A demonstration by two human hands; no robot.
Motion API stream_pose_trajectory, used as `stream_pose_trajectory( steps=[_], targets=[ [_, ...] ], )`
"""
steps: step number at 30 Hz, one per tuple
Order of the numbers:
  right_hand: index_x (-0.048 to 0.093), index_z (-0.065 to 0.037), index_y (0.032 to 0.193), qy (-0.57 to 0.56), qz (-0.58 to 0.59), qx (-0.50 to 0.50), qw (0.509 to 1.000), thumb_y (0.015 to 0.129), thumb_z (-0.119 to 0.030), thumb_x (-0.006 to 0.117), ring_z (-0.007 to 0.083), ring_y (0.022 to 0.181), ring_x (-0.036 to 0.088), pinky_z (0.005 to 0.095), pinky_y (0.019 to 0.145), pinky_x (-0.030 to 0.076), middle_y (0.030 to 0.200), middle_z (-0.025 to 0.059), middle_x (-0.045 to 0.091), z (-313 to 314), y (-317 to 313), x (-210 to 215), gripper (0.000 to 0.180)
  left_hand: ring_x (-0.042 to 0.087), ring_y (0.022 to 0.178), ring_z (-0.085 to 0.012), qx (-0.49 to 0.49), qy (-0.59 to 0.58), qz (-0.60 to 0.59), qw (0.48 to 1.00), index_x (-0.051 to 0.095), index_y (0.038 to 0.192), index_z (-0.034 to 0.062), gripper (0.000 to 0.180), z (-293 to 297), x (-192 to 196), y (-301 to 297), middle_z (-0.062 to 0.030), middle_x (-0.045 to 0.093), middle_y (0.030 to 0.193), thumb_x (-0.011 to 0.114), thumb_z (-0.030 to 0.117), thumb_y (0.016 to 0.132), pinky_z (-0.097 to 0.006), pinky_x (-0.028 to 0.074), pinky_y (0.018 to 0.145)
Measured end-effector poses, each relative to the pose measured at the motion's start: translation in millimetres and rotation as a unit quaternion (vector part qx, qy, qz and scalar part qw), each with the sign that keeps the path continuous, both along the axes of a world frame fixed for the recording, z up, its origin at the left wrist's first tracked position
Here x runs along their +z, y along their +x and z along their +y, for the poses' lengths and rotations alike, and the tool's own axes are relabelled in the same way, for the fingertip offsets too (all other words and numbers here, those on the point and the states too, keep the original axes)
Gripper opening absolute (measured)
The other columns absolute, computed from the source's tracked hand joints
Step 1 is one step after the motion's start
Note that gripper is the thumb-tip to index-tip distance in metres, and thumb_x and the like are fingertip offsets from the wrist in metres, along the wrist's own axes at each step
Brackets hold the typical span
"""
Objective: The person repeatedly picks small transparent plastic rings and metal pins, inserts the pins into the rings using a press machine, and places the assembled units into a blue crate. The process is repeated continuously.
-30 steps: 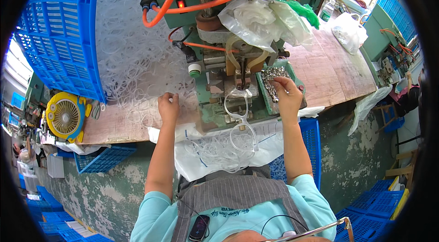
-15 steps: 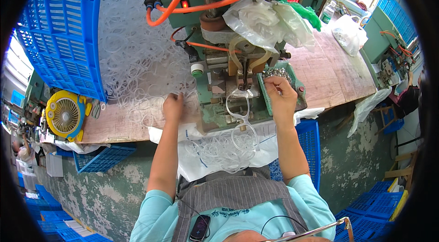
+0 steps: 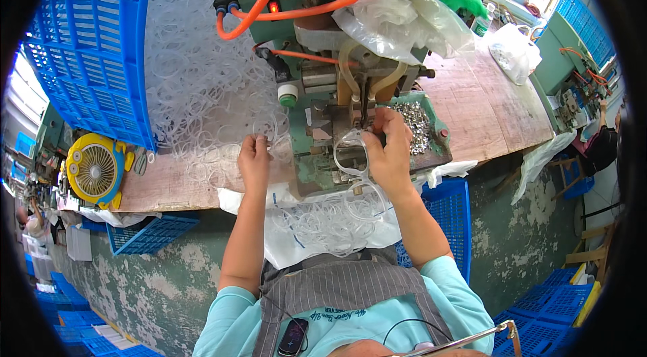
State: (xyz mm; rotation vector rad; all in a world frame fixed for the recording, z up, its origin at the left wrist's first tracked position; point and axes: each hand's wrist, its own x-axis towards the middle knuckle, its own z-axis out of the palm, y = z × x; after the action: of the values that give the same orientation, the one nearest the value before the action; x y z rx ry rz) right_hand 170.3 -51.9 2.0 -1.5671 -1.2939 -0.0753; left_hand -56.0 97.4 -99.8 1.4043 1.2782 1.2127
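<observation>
My right hand is at the press machine, its thumb and fingers pinched just below the machine's tooling; whatever small thing they hold is hidden. Beside the fingertips, a clear plastic eyeglass frame hangs from the tooling with its two rims toward me. To the right, a green tray holds many small shiny metal parts. My left hand is closed at the near edge of a heap of clear plastic frames; I cannot make out what is between its fingers.
A large blue crate lies tipped beside the heap. A yellow fan stands at the table's left edge. Orange air hoses and a clear plastic bag hang on the machine. More clear frames lie on a white sheet over my lap.
My right hand has moved left from the tray of metal parts to the tooling, beside the hanging eyeglass frame. My left hand has barely moved. The bag on the machine has shifted slightly.
</observation>
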Motion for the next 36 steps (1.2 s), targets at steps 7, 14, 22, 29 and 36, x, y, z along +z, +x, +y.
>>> stream_pose_trajectory(
  steps=[7, 14, 22, 29, 36],
  targets=[
    [0.038, -0.002, 0.127, 0.069, 0.248, 0.160, 0.953, 0.083, 0.002, 0.064, 0.0187, 0.099, 0.057, 0.0320, 0.089, 0.043, 0.110, 0.0125, 0.059, 21, -4, -6, 0.052, 0.063, 0.080, -0.0240, -0.001, 0.364, 0.094, 0.927, 0.063, 0.096, 0.0007, 0.011, -58, 77, 29, -0.0110, 0.065, 0.088, 0.058, 0.003, 0.087, -0.032, 0.050, 0.074],
    [0.038, -0.001, 0.128, 0.072, 0.239, 0.148, 0.957, 0.081, 0.004, 0.063, 0.0167, 0.100, 0.055, 0.0304, 0.086, 0.043, 0.109, 0.0094, 0.058, 19, -3, -15, 0.053, 0.064, 0.086, -0.0224, -0.120, 0.438, 0.018, 0.891, 0.065, 0.101, -0.0004, 0.013, -73, 143, 51, -0.0114, 0.067, 0.095, 0.057, 0.005, 0.091, -0.033, 0.050, 0.080],
    [0.039, -0.002, 0.134, 0.145, 0.215, 0.112, 0.959, 0.084, -0.002, 0.063, 0.0213, 0.105, 0.056, 0.0343, 0.090, 0.045, 0.119, 0.0133, 0.056, 26, 2, -30, 0.055, 0.063, 0.082, -0.0103, -0.166, 0.212, -0.047, 0.962, 0.065, 0.105, 0.0028, 0.015, -65, 173, 55, -0.0039, 0.067, 0.093, 0.058, 0.013, 0.096, -0.027, 0.051, 0.071],
    [0.042, 0.000, 0.131, 0.118, 0.247, 0.142, 0.951, 0.088, 0.003, 0.061, 0.0177, 0.105, 0.057, 0.0290, 0.093, 0.043, 0.118, 0.0126, 0.058, 24, 9, -31, 0.048, 0.061, 0.084, -0.0311, -0.099, 0.472, 0.019, 0.876, 0.063, 0.099, 0.0048, 0.020, -75, 139, 34, -0.0093, 0.064, 0.093, 0.062, 0.000, 0.080, -0.041, 0.048, 0.078],
    [0.053, 0.000, 0.125, 0.120, 0.174, 0.037, 0.977, 0.091, -0.005, 0.060, 0.0134, 0.098, 0.055, 0.0265, 0.085, 0.043, 0.112, 0.0066, 0.059, 1, 26, -34, 0.035, 0.057, 0.093, -0.0278, -0.218, 0.529, 0.261, 0.777, 0.061, 0.093, 0.0090, 0.017, -51, 34, 5, -0.0062, 0.062, 0.097, 0.059, 0.009, 0.076, -0.045, 0.042, 0.095]
  ],
)
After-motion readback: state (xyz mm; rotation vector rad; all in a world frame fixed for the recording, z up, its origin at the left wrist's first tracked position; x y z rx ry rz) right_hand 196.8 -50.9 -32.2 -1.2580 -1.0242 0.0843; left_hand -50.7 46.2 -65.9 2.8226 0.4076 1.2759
